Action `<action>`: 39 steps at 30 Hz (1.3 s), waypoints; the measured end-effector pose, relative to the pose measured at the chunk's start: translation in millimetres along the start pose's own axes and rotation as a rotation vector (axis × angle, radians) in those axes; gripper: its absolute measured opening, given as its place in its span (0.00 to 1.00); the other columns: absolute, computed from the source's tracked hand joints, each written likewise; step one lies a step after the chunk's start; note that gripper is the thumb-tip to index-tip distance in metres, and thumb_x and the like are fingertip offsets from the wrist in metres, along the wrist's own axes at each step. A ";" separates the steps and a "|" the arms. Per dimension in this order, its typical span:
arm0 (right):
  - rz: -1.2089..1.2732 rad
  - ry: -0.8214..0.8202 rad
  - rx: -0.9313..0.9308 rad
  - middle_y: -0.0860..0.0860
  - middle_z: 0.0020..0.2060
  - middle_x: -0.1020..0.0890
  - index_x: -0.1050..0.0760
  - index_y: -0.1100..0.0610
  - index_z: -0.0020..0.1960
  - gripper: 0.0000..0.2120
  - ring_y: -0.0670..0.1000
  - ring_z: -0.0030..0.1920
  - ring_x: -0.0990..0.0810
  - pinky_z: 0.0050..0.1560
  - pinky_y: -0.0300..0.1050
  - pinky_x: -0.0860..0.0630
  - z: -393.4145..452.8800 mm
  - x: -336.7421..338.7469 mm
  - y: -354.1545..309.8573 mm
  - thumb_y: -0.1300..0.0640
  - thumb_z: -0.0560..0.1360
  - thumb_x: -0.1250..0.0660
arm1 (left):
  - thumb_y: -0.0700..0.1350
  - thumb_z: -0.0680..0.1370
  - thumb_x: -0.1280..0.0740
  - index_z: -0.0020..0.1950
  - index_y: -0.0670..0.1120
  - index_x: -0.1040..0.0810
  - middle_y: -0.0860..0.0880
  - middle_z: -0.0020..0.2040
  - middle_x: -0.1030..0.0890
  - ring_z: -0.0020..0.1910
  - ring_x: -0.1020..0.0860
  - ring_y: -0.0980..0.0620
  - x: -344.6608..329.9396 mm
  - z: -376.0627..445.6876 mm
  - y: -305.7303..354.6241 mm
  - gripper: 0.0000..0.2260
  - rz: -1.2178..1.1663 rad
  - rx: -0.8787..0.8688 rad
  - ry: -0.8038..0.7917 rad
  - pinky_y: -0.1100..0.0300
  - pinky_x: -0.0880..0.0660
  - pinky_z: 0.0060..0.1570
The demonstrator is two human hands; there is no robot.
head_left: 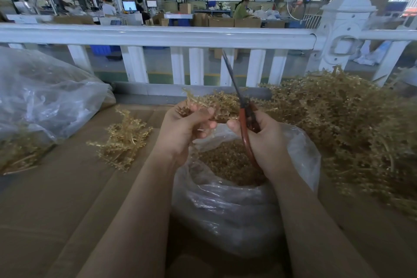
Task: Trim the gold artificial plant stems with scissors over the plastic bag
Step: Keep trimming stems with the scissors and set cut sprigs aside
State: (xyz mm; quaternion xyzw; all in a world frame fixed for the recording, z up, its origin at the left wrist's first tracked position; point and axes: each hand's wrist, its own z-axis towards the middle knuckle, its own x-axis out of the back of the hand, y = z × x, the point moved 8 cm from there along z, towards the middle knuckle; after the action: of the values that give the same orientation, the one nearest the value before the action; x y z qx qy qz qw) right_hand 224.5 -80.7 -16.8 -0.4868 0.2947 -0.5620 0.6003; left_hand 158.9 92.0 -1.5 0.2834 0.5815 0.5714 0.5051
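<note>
My left hand [187, 124] grips a gold artificial plant stem [216, 102], whose sprigs spread out toward the railing. My right hand [264, 140] holds red-handled scissors [244, 126]; their dark blades are together and point up and away. Both hands hover above an open clear plastic bag [293, 187] with gold trimmings [225, 162] inside. The cut end of the stem is hidden by my fingers.
A big heap of gold stems [343, 119] lies to the right. A small bunch [124, 140] sits left on the cardboard surface [56, 198]. A second plastic bag [45, 97] stands far left. A white railing [158, 36] runs across behind; people work beyond it.
</note>
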 end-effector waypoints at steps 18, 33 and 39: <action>-0.447 -0.118 0.109 0.40 0.49 0.20 0.26 0.45 0.53 0.28 0.41 0.51 0.21 0.46 0.40 0.25 -6.0 -9.0 -5.2 0.26 0.65 0.31 | 0.34 0.71 0.27 0.40 0.43 0.27 0.43 0.43 0.15 0.46 0.15 0.47 14.5 4.4 21.2 0.09 -0.068 -0.126 -0.004 0.51 0.22 0.57; -0.568 -0.043 0.199 0.40 0.41 0.20 0.26 0.45 0.47 0.24 0.38 0.44 0.22 0.42 0.39 0.23 -10.9 -5.8 -16.9 0.27 0.66 0.30 | 0.36 0.69 0.28 0.43 0.41 0.26 0.43 0.44 0.14 0.41 0.15 0.50 13.9 4.1 26.8 0.08 -0.066 -0.168 -0.057 0.61 0.19 0.43; -0.576 0.008 0.255 0.40 0.38 0.20 0.24 0.47 0.45 0.25 0.42 0.42 0.21 0.43 0.45 0.20 -13.6 -4.3 -24.0 0.27 0.65 0.32 | 0.35 0.70 0.28 0.42 0.41 0.27 0.46 0.40 0.14 0.39 0.15 0.51 17.6 4.8 27.0 0.08 -0.039 -0.172 -0.043 0.61 0.19 0.43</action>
State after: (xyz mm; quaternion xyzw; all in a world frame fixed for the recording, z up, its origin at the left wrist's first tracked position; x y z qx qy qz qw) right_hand 202.1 -77.5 -0.4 -0.4689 0.0742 -0.7431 0.4716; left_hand 150.8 114.8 20.4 0.2399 0.5249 0.6031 0.5506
